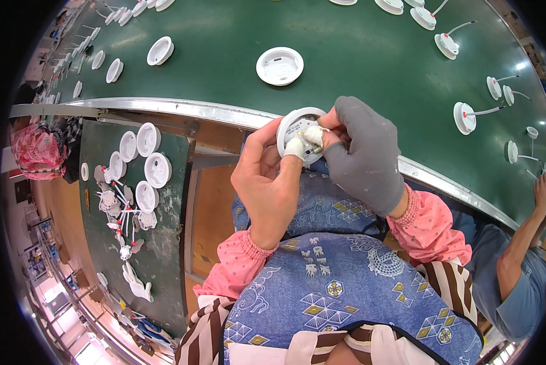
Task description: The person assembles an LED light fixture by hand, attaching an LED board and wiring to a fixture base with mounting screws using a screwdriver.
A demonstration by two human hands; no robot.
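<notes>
Just in front of the belt's metal edge I hold a round white lamp housing (281, 135) tilted, its open side facing me. A white circuit board (297, 126) with small parts shows inside it. My left hand (266, 188) is closed round the housing's left side, its white-covered thumb pressing on the board. My right hand (367, 155), in a grey glove with bare fingertips, is closed at the right rim. A white-wrapped fingertip there lies over the board and hides part of it.
A green conveyor belt (224, 67) runs across ahead, carrying a white housing (279, 66) and several wired lamps (465, 118). On the left, a green side table (115, 243) bears white housings (158, 170), wired pieces and a white glove (137, 281). A co-worker's arm (522, 237) reaches in at right.
</notes>
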